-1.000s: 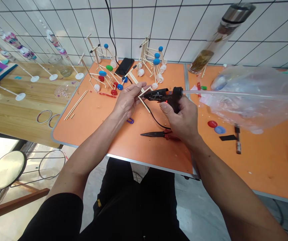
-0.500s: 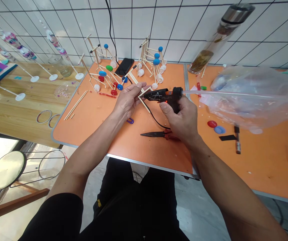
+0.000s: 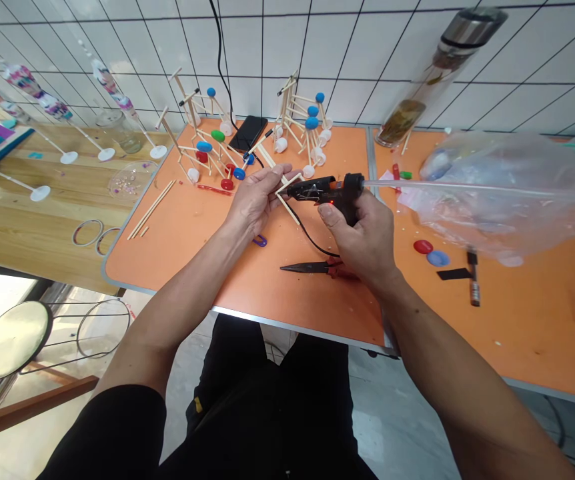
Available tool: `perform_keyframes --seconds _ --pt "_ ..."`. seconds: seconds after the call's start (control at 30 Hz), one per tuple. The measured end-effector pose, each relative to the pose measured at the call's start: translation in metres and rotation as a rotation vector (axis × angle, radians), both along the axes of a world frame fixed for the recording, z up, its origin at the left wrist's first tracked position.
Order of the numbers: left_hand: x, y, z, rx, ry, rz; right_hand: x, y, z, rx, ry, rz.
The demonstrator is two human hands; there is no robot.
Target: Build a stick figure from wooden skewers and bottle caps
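Note:
Pinched in my left hand [image 3: 253, 200] is a small frame of wooden sticks [image 3: 289, 208], partly covered by the fingers. My right hand [image 3: 367, 230] is wrapped round the grip of a black hot glue gun [image 3: 325, 189]. Its nozzle meets the stick frame at a corner beside my left fingertips; whether glue is flowing is too small to see. A long clear glue stick [image 3: 417, 185] juts from the gun's back, and a small red light glows on its body. Below the gun lie pliers [image 3: 312, 267] with dark jaws, their handles partly under my right hand.
Stick models with coloured caps [image 3: 204, 147] stand at the back around a black phone [image 3: 248, 133]. Loose sticks [image 3: 151, 210] lie left. To the right are a plastic bag [image 3: 507, 200], bottle caps [image 3: 423, 247], a marker [image 3: 474, 280] and a tall glass bottle [image 3: 432, 87].

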State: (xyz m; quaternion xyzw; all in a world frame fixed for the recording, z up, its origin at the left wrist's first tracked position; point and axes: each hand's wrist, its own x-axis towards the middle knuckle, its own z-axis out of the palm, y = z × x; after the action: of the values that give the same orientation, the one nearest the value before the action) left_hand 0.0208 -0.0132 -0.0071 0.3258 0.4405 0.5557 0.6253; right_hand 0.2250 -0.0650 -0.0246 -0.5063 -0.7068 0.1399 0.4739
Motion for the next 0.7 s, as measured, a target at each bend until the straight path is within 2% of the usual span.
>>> perform_keyframes --seconds 0.7 --pt "0.0013 -0.0017 0.0036 0.005 -0.004 0.0 -0.0008 0.0001 -0.0007 -0.008 0.028 -0.004"
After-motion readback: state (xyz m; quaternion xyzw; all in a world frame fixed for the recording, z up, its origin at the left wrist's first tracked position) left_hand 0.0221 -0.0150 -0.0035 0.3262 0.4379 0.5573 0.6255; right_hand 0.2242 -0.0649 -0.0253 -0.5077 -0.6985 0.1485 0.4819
